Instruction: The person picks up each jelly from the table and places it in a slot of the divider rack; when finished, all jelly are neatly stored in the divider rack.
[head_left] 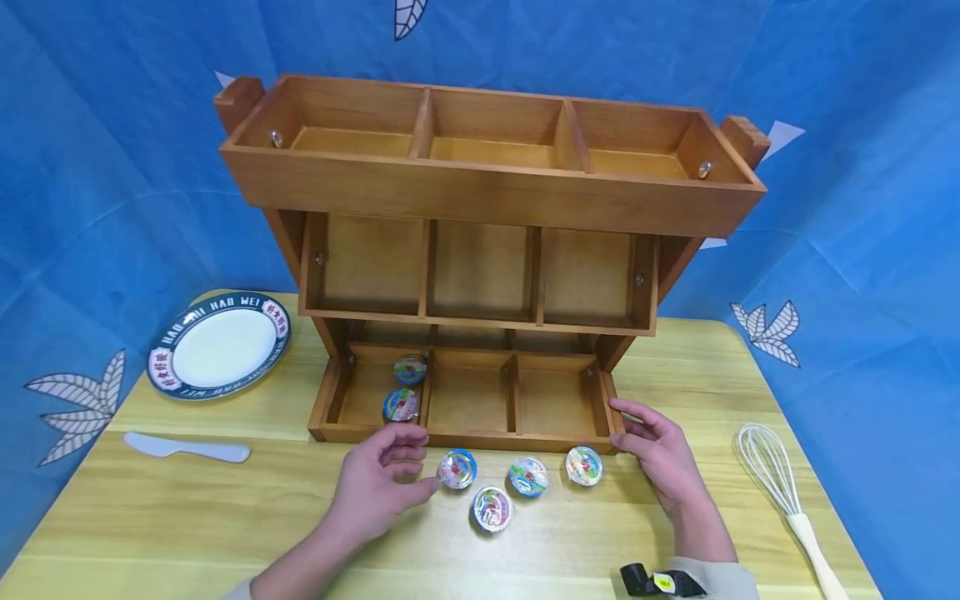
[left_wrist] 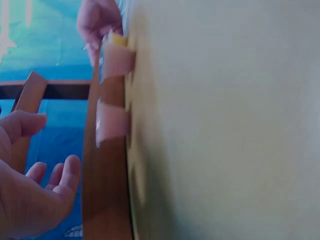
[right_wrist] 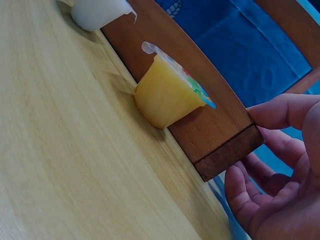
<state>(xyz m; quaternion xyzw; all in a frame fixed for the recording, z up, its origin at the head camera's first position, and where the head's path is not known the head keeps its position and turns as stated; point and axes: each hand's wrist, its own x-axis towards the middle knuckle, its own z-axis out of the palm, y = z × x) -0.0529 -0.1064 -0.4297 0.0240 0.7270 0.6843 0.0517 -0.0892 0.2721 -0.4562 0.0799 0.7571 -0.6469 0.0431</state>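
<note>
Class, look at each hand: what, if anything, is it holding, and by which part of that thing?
The left hand holds nothing. The right hand holds the bottom tray by its right front corner.

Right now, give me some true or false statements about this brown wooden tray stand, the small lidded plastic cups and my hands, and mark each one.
1. Two small, round-lidded plastic cups sit in the left compartment of the lowest brown wooden tray. True.
2. Your left hand grips a cup. False: it holds nothing.
3. Your right hand touches the lowest tray's right end. True.
4. Five more cups stand on the pale wooden table. False: four table cups show.
5. The white knife lies on the round, dark-rimmed white plate. False: it lies on the table.
6. The white-handled wire whisk lies right of your right hand. True.
</note>
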